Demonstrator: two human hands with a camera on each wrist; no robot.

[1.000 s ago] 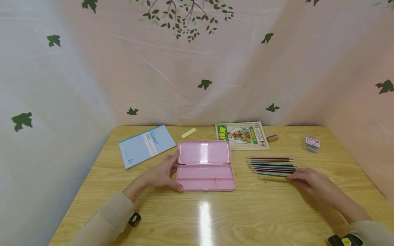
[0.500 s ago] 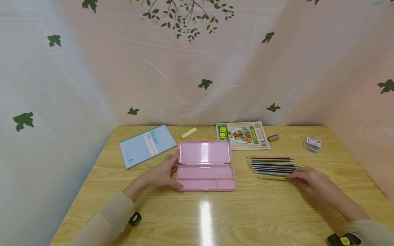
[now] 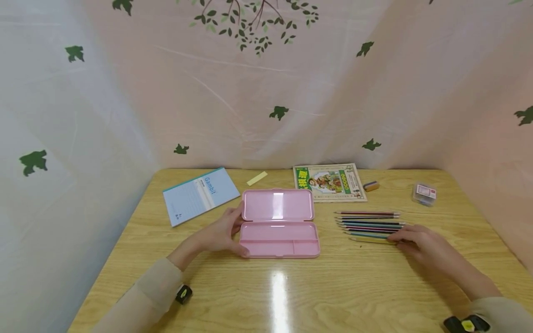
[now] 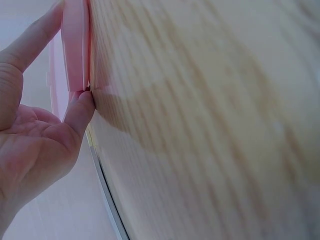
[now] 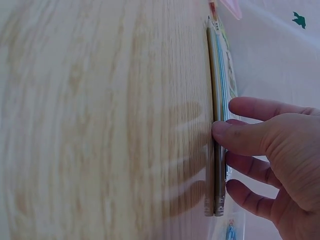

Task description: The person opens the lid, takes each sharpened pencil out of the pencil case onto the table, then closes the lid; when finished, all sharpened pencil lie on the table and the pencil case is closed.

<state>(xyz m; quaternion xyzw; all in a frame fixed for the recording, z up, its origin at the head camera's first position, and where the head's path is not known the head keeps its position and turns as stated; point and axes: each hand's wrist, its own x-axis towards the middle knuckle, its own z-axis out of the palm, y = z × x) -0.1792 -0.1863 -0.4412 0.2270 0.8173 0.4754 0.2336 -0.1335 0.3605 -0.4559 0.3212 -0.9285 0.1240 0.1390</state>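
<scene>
A pink plastic pencil case [image 3: 266,248] lies unfolded on the table, its lid laid back and the divided tray bare. My left hand [image 3: 216,235] holds the case's left side, thumb at the front corner and fingers behind; the left wrist view shows the case edge [image 4: 76,47] between them. To the right lies a row of pencils [image 3: 368,224], points to the left. My right hand [image 3: 430,249] pinches the nearest one, a yellowish pencil [image 3: 368,240], near its blunt end. In the right wrist view the thumb presses that pencil [image 5: 210,75], with the fingers spread on the far side.
A blue notebook [image 3: 201,196] lies behind the left hand, with a pale yellow strip [image 3: 257,178] nearby. An illustrated booklet [image 3: 331,182] sits partly behind the case lid. Further right are a small brown-and-blue block [image 3: 371,186] and a clear labelled box [image 3: 424,194].
The head view has shifted very slightly. Both hands stay where they were, and the pencil at the right hand has moved barely, if at all.
</scene>
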